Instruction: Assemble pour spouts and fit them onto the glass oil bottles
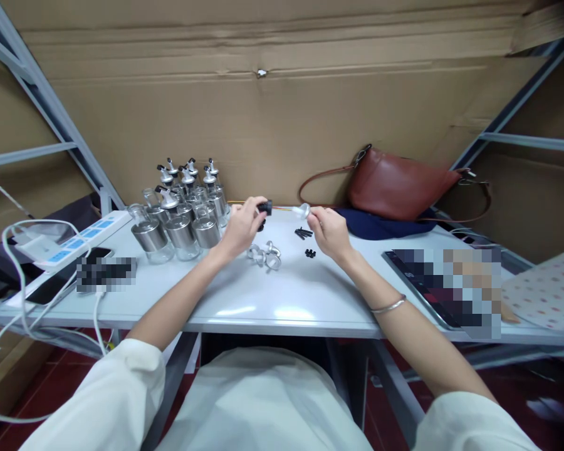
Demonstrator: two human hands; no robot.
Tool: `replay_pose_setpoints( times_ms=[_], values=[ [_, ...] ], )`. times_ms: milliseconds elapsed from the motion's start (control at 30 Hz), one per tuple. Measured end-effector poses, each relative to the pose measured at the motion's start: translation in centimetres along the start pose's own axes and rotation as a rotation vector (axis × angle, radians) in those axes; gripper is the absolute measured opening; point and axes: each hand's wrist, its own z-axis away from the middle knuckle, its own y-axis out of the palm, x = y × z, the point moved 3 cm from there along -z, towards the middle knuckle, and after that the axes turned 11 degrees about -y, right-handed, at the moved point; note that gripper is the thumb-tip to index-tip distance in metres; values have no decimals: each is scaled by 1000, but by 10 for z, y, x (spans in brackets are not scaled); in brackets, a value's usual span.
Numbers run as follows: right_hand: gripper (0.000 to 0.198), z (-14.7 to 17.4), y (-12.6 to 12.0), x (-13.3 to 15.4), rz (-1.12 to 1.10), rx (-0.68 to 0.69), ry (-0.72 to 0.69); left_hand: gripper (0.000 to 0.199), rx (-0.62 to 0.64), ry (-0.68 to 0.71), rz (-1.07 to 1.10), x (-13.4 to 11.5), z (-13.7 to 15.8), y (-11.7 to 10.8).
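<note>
My left hand (240, 229) is closed around a small black cylindrical piece (266, 207) above the table. Across from it, my right hand (331, 233) grips a pourer stopper (302, 211) with a clear plastic end, which points toward the black piece; the two are apart. On the table between the hands lie several loose silver pourer parts (266, 257). Thin black tubes (303, 233) and tiny black caps (310, 254) sit by my right hand. Left of my left hand stand several glass bottles with steel bands (180, 232), some topped with pourers (168, 199).
A brown leather bag (399, 183) rests on dark blue cloth (380, 224) at the back right. A tablet (416, 285) lies at the right, near another person's patterned sleeve (548, 291). A power strip (87, 237), phone (51, 289) and white cables occupy the left. Cardboard (282, 125) walls the back.
</note>
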Motion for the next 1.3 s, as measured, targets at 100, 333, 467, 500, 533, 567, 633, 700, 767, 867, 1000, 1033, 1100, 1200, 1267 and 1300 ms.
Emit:
replay_pose_setpoints(
  times_ms=[100, 333, 467, 500, 533, 567, 633, 700, 767, 867, 1000, 1033, 1100, 1200, 1267, 1300],
  values=[
    [49, 2, -2, -11, -56, -68, 132, 25, -22, -42, -144, 16, -6, -3],
    [33, -2, -3, -12, -68, -146, 29, 21, 309, -195, -391, 46, 3, 27],
    [26, -1, 3, -14, -61, -162, -1, 23, 324, -251, -433, 54, 5, 39],
    [25, 0, 5, -14, -69, -145, -5, 24, 321, -265, -440, 55, 4, 40],
    [25, 0, 7, -15, -85, -117, -8, 25, 319, -275, -445, 56, 3, 41],
    [24, 1, 9, -14, -108, -79, -9, 25, 316, -281, -447, 56, 3, 42],
    [23, 2, 12, -12, -165, 10, -3, 23, 316, -281, -440, 55, 2, 42],
    [23, 2, 14, -9, -227, 90, 15, 20, 317, -275, -426, 54, 2, 41],
    [25, 1, 13, -5, -301, 158, 41, 21, 316, -267, -410, 53, 3, 40],
    [30, 0, 12, 1, -488, 295, 101, 24, 312, -249, -395, 53, 5, 39],
    [39, 5, 14, 7, -820, 570, 245, 22, 317, -243, -400, 52, 6, 37],
    [40, 6, 14, 9, -875, 635, 268, 22, 318, -244, -405, 52, 6, 36],
    [39, 9, 15, 10, -933, 735, 281, 23, 324, -238, -416, 52, 6, 35],
    [39, 13, 18, 11, -949, 824, 271, 26, 340, -221, -425, 53, 8, 37],
    [40, 15, 20, 11, -949, 856, 268, 29, 344, -214, -421, 55, 9, 40],
    [40, 16, 22, 11, -948, 863, 268, 30, 343, -213, -415, 55, 9, 41]
  ],
)
